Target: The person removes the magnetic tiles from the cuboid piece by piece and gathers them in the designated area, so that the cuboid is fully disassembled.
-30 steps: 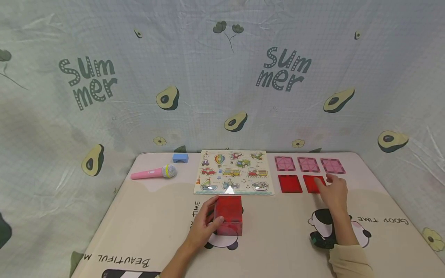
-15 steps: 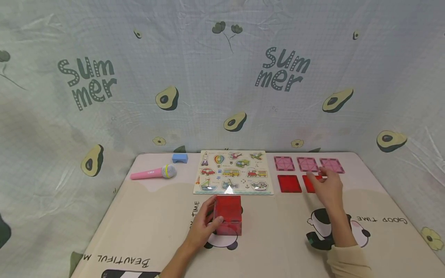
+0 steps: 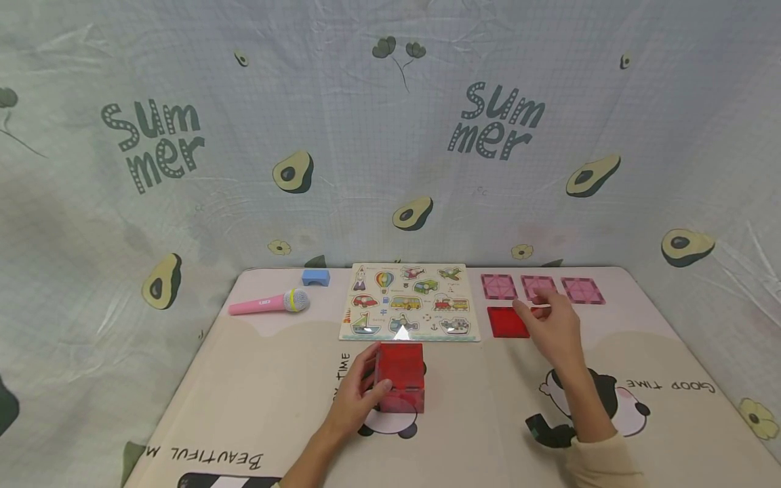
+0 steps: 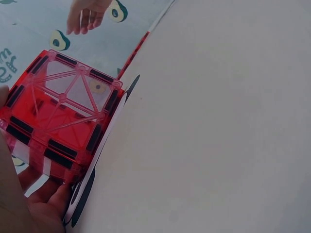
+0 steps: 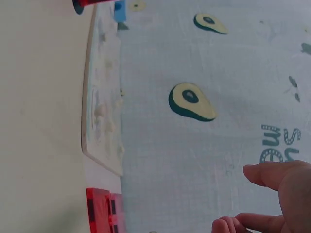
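My left hand (image 3: 356,393) grips the left side of a box built from red magnetic tiles (image 3: 399,366), its thumb at the near side. In the left wrist view the box (image 4: 63,99) shows a see-through face with crossed ribs and dark magnet strips, fingers round its lower edge. My right hand (image 3: 556,333) hovers over two flat red tiles (image 3: 505,322), covering most of the right one. Nothing sits between its loosely bent thumb and fingers (image 5: 265,174) in the right wrist view.
Three pink tiles (image 3: 499,287) lie in a row behind the red ones. A vehicle puzzle board (image 3: 410,302) lies at the back middle. A pink toy microphone (image 3: 262,306) and a blue arch block (image 3: 316,277) are at the back left. A patterned curtain (image 3: 354,135) hangs behind the table.
My right hand has moved left from over the right red tile toward the left one, its fingers lifting away. The left hand and the box stay in place.
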Demonstrator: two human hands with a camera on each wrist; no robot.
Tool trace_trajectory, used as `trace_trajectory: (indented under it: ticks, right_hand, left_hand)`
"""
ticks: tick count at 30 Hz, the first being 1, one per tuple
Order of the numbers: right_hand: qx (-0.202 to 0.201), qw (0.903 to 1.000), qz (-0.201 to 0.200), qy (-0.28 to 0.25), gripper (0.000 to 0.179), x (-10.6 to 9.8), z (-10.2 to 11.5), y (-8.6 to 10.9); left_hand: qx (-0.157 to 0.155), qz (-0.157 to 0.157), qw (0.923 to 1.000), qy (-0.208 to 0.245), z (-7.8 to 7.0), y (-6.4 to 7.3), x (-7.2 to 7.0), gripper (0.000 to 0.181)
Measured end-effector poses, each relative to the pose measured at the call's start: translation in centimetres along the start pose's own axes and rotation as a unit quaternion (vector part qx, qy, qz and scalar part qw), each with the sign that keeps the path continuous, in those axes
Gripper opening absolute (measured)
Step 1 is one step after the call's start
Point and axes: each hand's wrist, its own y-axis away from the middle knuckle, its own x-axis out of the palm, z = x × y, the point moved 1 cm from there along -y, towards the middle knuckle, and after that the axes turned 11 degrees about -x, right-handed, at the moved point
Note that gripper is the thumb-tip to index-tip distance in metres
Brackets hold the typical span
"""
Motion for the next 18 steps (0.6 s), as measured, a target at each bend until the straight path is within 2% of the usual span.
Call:
trace_trajectory:
  ticks: [8,13,18]
  right_hand:
    - [-0.014,0.9993,0.026,-0.022,0.061,1.1,1.9,0.6]
    - [-0.023,0.9983,0.047,-0.027,0.063,2.0,3.1,1.0]
    - [-0.049,0.9966,0.061,-0.027,0.062,3.2,3.9,1.3]
  left_hand:
    - [0.006,0.003,1.0,0.007,0.0,0.0,0.0,0.07]
    - [0.007,0.016,0.9997,0.016,0.1,0.0,-0.1,0.08]
    - [0.0,0.028,0.9994,0.022,0.0,0.0,-0.2,0.086]
